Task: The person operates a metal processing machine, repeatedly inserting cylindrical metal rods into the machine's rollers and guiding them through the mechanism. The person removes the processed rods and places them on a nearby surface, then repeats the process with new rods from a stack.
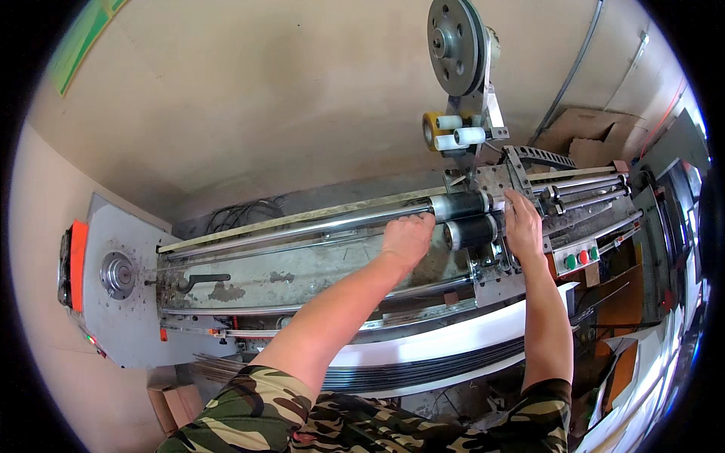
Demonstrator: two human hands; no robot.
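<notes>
My left hand (408, 240) is closed, its fingers curled around a thin metal rod (291, 250) just left of two dark rollers (470, 232) with pale ends. The rod runs left toward a round chuck (118, 275) on a grey machine housing. My right hand (523, 225) is at the right end of the rollers, on the metal carriage (500, 287). Its fingers are bent together, and what they grip is hidden. Above the carriage stands a bracket with white rollers (470, 136), a yellow tape roll (431, 131) and a large grey wheel (455, 47).
Long polished guide bars (302, 228) span the bed, where a black hook spanner (205, 281) lies. In front, a bundle of dark rods (423, 375) rests in a white trough. A button box (580, 258) sits right of my right arm. Cardboard (593, 132) leans at the back wall.
</notes>
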